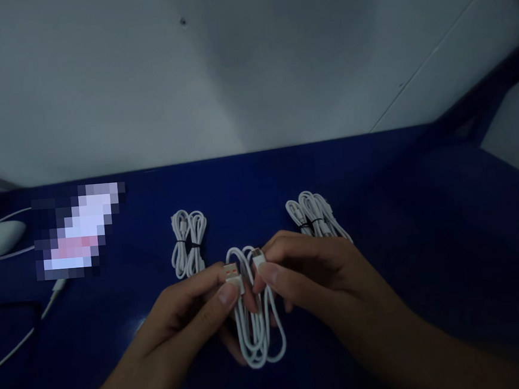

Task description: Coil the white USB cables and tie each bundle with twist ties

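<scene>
A coiled white USB cable hangs in loops between my two hands, low in the middle of the head view. My left hand pinches its USB-A plug, whose metal end points up with orange inside. The smaller plug at the cable's other end is held between thumb and forefinger of my right hand. Some of my fingers are hidden behind the loops. Beyond my left hand lie white cables bundled with black ties. More tied white cables lie beyond my right hand, partly covered by it.
The surface is a dark blue table that meets a pale wall. At the left are a blurred-out lit phone-like device with a white cable running to it, and a white mouse-shaped object.
</scene>
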Demonstrator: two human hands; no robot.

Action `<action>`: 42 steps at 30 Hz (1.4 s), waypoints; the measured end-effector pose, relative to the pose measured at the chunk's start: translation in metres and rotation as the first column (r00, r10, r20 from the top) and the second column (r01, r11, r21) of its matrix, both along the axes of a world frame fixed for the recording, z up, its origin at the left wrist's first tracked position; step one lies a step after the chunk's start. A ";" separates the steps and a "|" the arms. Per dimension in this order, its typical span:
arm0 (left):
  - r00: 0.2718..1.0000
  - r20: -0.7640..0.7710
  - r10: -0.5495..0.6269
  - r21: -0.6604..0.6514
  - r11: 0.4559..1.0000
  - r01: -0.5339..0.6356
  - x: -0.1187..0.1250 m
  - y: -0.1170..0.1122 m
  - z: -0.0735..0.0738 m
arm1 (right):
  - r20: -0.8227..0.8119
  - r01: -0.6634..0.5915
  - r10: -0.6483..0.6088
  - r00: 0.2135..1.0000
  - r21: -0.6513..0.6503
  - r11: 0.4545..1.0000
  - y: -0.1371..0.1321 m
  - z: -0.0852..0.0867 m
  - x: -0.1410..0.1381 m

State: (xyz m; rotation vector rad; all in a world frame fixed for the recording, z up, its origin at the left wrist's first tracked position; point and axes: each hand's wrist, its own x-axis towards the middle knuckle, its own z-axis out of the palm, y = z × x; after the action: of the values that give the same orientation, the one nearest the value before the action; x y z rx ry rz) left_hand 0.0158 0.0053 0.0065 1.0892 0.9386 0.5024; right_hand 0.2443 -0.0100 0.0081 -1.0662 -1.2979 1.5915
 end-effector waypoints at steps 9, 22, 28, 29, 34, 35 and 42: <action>1.000 -0.016 0.022 -0.025 0.999 -0.023 0.001 -0.001 0.002 | -0.015 0.003 -0.003 1.000 0.002 1.000 0.001 0.000 0.001; 1.000 0.027 -0.012 0.005 1.000 0.012 0.001 0.001 0.001 | -0.016 -0.004 0.004 1.000 0.017 1.000 0.001 -0.002 0.000; 0.999 0.032 -0.012 0.014 1.000 0.011 0.002 0.001 0.001 | -0.034 -0.003 0.003 0.999 0.012 1.000 0.003 -0.002 0.000; 0.999 0.027 -0.019 0.010 1.000 0.019 0.002 0.001 0.001 | -0.036 0.000 0.001 0.999 0.014 1.000 0.002 -0.002 0.000; 1.000 0.023 -0.020 0.001 1.000 0.020 0.001 0.000 0.000 | -0.043 -0.016 0.017 0.999 0.005 1.000 0.000 -0.001 0.000; 1.000 0.023 -0.015 0.001 1.000 0.015 0.001 0.000 0.000 | -0.042 -0.014 0.014 0.999 0.003 1.000 0.000 -0.001 0.000; 0.998 0.062 -0.028 -0.014 0.999 0.029 0.001 -0.001 -0.001 | -0.029 0.006 -0.006 1.000 -0.009 1.000 0.000 0.000 -0.002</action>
State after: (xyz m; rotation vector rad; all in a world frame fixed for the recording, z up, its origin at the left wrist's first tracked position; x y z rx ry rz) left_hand 0.0167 0.0048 0.0051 1.0664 0.8701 0.5025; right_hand 0.2426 -0.0097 0.0080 -1.0478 -1.2688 1.6035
